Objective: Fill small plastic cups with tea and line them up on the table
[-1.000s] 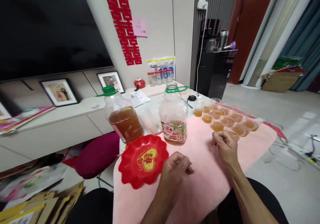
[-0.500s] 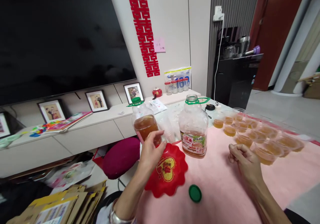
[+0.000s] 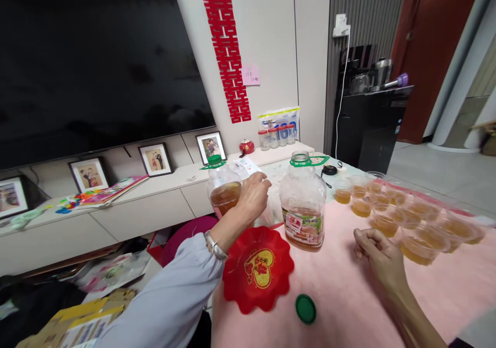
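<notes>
My left hand (image 3: 253, 195) is stretched forward over the far side of the table, fingers extended and holding nothing visible. It is between a capped jug of amber liquid (image 3: 225, 195) and an uncapped jug (image 3: 303, 208) with a green handle, above clear plastic cups (image 3: 273, 211) that it partly hides. On the pink cloth (image 3: 344, 296), my right hand (image 3: 377, 257) is curled closed, thumb against the fingers, with nothing showing in it. Nearer me lie a red scalloped plate (image 3: 259, 270) and a green lid (image 3: 306, 308).
Several clear cups of amber liquid (image 3: 420, 244) stand close together at the right. A black tape measure (image 3: 329, 170) lies behind the open jug. Glass jars with red lids (image 3: 273, 138) stand on the cabinet. Cardboard packages (image 3: 77, 322) are at the lower left.
My left hand has moved from above the red plate, forward and to the right, towards the clear cups between the jugs. My right hand stays in the same place.
</notes>
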Action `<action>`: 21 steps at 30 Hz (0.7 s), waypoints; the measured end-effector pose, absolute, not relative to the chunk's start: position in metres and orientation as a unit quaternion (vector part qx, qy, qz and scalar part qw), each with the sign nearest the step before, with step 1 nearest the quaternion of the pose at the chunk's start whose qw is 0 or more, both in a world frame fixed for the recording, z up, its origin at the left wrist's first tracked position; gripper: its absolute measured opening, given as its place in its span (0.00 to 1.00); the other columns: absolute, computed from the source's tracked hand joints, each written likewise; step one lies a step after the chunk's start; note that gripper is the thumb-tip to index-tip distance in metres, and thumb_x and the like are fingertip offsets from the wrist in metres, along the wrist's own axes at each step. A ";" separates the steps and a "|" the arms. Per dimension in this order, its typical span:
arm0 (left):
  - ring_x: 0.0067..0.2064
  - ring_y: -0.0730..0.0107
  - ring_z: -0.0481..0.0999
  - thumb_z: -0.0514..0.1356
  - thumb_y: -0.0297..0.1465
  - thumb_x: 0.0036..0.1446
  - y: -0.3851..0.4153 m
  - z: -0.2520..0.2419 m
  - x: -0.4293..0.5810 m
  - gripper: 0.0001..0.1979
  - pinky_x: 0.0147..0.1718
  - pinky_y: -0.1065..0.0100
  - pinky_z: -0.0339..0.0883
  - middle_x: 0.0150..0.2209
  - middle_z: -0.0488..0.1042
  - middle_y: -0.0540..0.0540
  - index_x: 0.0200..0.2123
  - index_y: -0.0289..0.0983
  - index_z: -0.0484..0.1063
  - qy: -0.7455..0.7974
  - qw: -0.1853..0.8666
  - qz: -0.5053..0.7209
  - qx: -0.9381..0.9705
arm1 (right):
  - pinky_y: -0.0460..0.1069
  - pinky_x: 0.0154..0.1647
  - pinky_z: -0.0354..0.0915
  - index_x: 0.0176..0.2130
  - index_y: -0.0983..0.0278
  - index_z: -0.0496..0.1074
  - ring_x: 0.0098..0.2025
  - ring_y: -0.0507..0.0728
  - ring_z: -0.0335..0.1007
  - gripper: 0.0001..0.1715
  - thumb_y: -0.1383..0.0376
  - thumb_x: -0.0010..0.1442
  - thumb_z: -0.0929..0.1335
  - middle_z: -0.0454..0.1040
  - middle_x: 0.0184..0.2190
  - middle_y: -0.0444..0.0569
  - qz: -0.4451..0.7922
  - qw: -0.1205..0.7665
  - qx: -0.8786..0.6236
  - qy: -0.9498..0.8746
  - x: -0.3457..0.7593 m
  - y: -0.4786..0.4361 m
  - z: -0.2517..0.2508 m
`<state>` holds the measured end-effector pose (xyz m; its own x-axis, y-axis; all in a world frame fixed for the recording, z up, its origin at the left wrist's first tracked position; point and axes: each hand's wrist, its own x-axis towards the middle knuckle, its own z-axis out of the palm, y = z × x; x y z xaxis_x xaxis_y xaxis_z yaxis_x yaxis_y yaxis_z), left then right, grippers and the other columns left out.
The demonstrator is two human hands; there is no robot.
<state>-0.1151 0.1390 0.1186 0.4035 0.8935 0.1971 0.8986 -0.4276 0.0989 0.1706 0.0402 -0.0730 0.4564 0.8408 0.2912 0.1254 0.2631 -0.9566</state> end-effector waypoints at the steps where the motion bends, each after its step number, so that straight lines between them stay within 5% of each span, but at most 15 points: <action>1: 0.75 0.47 0.56 0.57 0.19 0.58 0.142 0.119 -0.112 0.22 0.73 0.41 0.54 0.70 0.63 0.37 0.55 0.36 0.76 -0.528 0.017 -0.079 -0.845 | 0.46 0.28 0.60 0.30 0.63 0.68 0.24 0.49 0.61 0.29 0.43 0.65 0.73 0.65 0.21 0.37 0.273 0.657 -0.544 -0.445 0.170 0.040 -0.073; 5: 0.80 0.46 0.40 0.58 0.17 0.56 0.159 0.115 -0.102 0.21 0.73 0.26 0.33 0.75 0.55 0.43 0.48 0.42 0.81 -0.506 0.049 0.020 -0.861 | 0.46 0.28 0.59 0.30 0.63 0.67 0.24 0.49 0.61 0.30 0.42 0.65 0.72 0.64 0.21 0.37 0.274 0.653 -0.551 -0.441 0.169 0.041 -0.073; 10: 0.80 0.44 0.32 0.56 0.20 0.61 0.173 0.107 -0.089 0.22 0.71 0.24 0.21 0.77 0.48 0.45 0.53 0.43 0.80 -0.480 0.100 0.075 -0.869 | 0.46 0.28 0.58 0.29 0.63 0.67 0.24 0.50 0.60 0.31 0.40 0.64 0.72 0.64 0.21 0.37 0.280 0.644 -0.562 -0.438 0.169 0.041 -0.074; 18: 0.80 0.48 0.32 0.48 0.27 0.67 0.178 0.089 -0.082 0.28 0.72 0.26 0.20 0.76 0.52 0.46 0.69 0.46 0.65 -0.471 0.108 0.079 -0.872 | 0.47 0.30 0.57 0.30 0.62 0.67 0.25 0.51 0.60 0.31 0.40 0.65 0.71 0.64 0.21 0.38 0.280 0.642 -0.565 -0.436 0.168 0.041 -0.077; 21: 0.80 0.47 0.32 0.49 0.30 0.68 0.182 0.082 -0.085 0.26 0.72 0.26 0.20 0.76 0.53 0.46 0.66 0.45 0.69 -0.477 0.107 0.071 -0.869 | 0.47 0.30 0.57 0.30 0.62 0.67 0.25 0.51 0.60 0.31 0.40 0.65 0.71 0.64 0.20 0.38 0.281 0.641 -0.568 -0.433 0.167 0.040 -0.076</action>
